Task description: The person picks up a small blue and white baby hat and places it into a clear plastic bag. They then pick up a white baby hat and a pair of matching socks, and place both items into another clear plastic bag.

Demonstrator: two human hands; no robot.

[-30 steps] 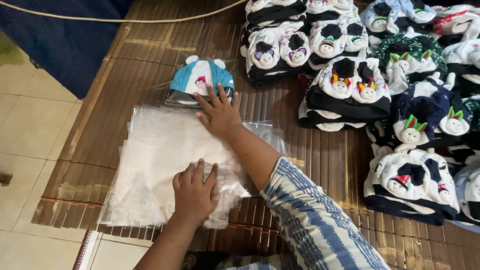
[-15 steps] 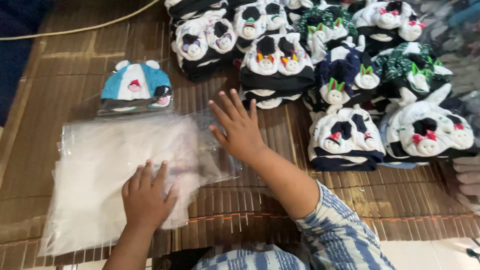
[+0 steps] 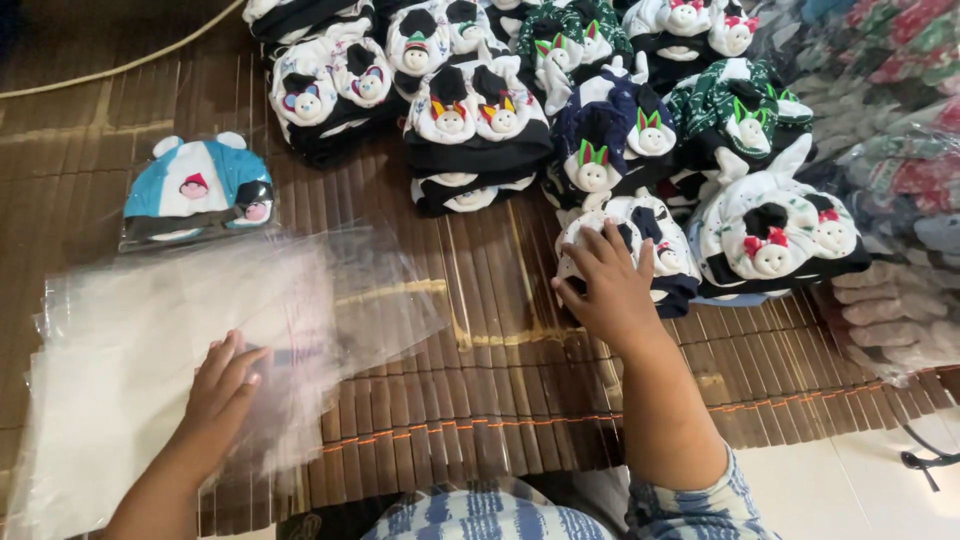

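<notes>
My right hand [image 3: 607,287] reaches over a bamboo mat [image 3: 500,380] and rests its spread fingers on a white and navy knitted animal hat [image 3: 655,240] at the near edge of a pile. My left hand [image 3: 222,385] lies flat on a stack of clear plastic bags [image 3: 150,340] at the left. A blue and white animal hat inside a clear bag [image 3: 198,190] lies just beyond the stack.
Stacks of knitted animal hats [image 3: 480,120] in black, white, navy and green fill the far and right side of the mat. Bagged colourful hats [image 3: 890,160] sit at the far right. A cord [image 3: 120,66] runs across the top left. Pale floor tiles [image 3: 860,480] show at the lower right.
My right hand has moved right, off the plastic bags and onto a hat in the pile. My left hand stays on the bags. The view has shifted right.
</notes>
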